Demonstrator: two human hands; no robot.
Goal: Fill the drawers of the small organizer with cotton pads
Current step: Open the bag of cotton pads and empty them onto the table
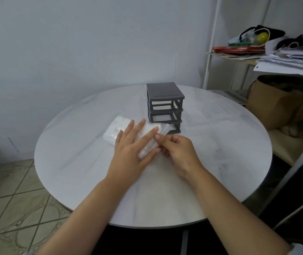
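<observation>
Marble-look round table (220, 144) fills most of my view, and near its far middle stands the small grey organizer (164, 105). Its frame looks open-fronted; I see slots, but I cannot tell whether clear drawers sit in them or have been taken out. Just in front of it, touching or nearly touching its base, lies the clear plastic pack of cotton pads (114, 132), a soft white bundle lying flat on the tabletop.

My left hand (131, 146) rests flat on the pack with fingers spread and extended, pinning it down rather than gripping it. My right hand (176, 149) sits at the pack's near-right end, fingers curled and pinched on the loose wrapper there.

I judge this the opening step: getting the pack open, with no pads out yet. Next I need a steady hold with the left while the right tears or peels the film, gently enough that pads do not spill across the table.
</observation>
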